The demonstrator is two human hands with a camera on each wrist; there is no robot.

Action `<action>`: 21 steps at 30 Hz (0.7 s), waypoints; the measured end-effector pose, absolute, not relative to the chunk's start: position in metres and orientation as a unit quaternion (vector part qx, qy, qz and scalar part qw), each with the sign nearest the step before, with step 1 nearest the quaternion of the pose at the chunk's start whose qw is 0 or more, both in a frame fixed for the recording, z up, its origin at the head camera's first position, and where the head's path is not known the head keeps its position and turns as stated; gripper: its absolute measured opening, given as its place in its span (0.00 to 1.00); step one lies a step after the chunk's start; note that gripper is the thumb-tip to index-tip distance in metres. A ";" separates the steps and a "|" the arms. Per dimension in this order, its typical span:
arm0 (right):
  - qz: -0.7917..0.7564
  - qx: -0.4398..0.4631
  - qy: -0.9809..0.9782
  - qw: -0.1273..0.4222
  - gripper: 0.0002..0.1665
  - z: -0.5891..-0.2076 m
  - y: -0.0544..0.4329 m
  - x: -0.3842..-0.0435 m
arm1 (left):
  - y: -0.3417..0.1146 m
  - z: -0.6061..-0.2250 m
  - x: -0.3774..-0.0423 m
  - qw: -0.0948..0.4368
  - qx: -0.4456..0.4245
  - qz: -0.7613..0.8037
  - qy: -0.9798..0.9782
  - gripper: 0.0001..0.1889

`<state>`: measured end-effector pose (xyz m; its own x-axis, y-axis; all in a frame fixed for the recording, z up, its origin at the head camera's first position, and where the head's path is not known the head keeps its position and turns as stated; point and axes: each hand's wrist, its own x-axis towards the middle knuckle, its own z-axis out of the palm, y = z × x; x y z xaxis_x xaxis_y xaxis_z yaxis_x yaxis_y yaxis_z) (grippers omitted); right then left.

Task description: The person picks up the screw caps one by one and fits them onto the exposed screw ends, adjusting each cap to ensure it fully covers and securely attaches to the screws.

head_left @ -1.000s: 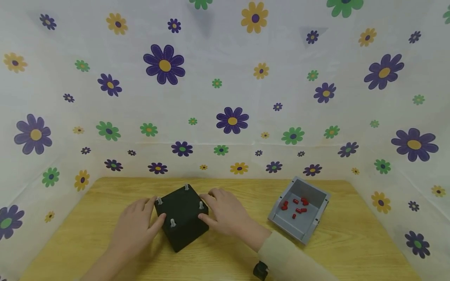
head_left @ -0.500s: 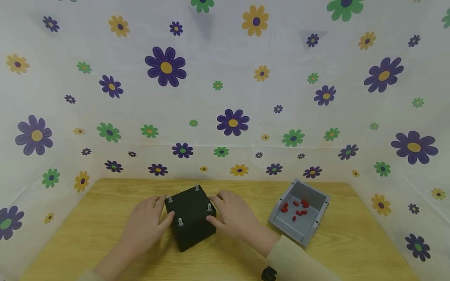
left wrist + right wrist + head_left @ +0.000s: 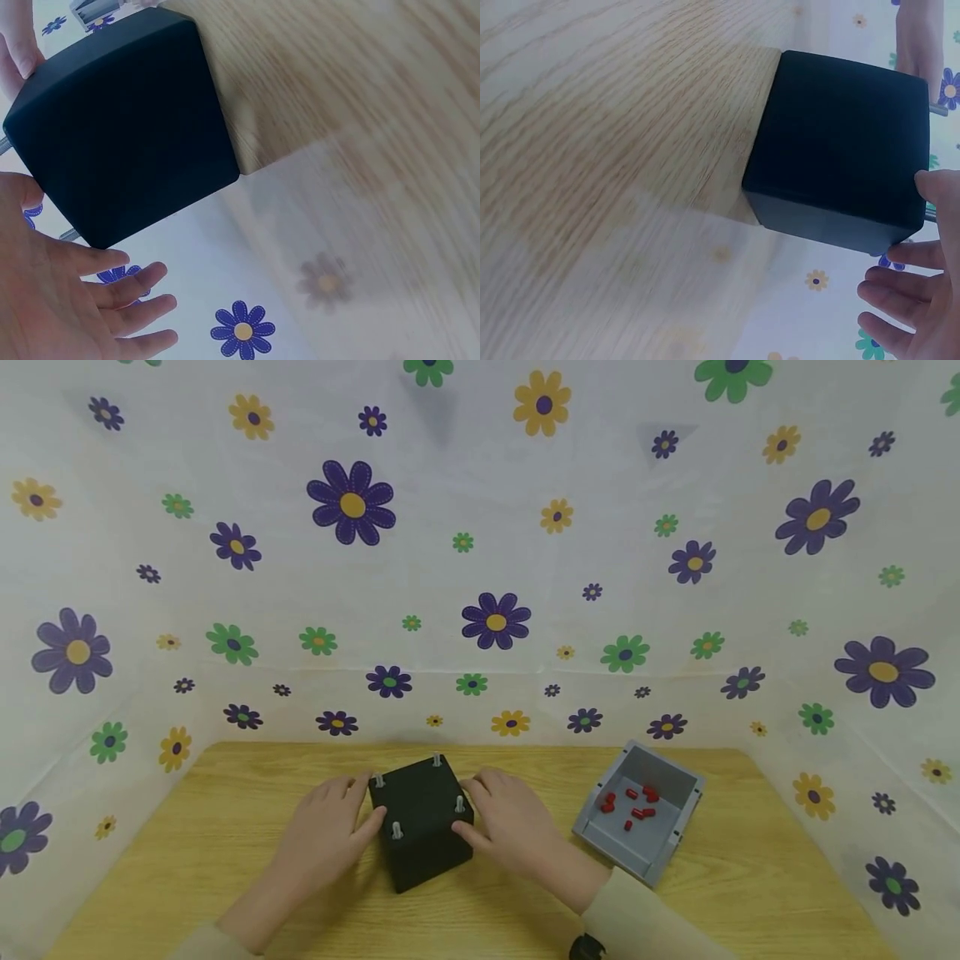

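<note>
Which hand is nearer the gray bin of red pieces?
Right: the right hand touches the side of the black pegged block facing the gray bin; the left hand touches the opposite side, farther away.

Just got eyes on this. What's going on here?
A person has both hands on a black block, left hand at one side, right hand at the other. Four metal pegs stick up from its top. The block appears to sit on the wooden table. To the right, a grey bin holds several loose red pieces; neither hand is touching those pieces.
</note>
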<state>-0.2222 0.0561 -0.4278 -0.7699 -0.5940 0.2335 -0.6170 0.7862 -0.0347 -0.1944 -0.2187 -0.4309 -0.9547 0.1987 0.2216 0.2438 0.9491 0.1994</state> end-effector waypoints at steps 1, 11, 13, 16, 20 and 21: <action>0.055 0.322 -0.939 0.105 0.35 -0.427 0.057 -0.222 | -0.218 -0.431 -0.195 0.101 -0.114 -0.115 -0.982 0.34; 0.065 0.321 -0.938 0.112 0.34 -0.426 0.068 -0.216 | -0.209 -0.430 -0.200 0.103 -0.135 -0.121 -0.978 0.32; 0.070 0.317 -0.940 0.108 0.34 -0.426 0.071 -0.216 | -0.207 -0.430 -0.201 0.099 -0.139 -0.120 -0.978 0.32; 0.080 0.311 -0.942 0.098 0.35 -0.426 0.075 -0.214 | -0.205 -0.430 -0.204 0.096 -0.143 -0.118 -0.978 0.33; 0.090 0.307 -0.942 0.096 0.34 -0.427 0.080 -0.213 | -0.201 -0.429 -0.207 0.100 -0.153 -0.115 -0.976 0.32; 0.091 0.307 -0.942 0.099 0.34 -0.427 0.081 -0.213 | -0.200 -0.429 -0.208 0.101 -0.156 -0.114 -0.976 0.32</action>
<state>-0.2130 0.0808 -0.4267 -0.7916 -0.5605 0.2432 -0.5967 0.7948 -0.1104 -0.2078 -0.1997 -0.4290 -0.9308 0.2817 0.2328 0.3277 0.9253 0.1909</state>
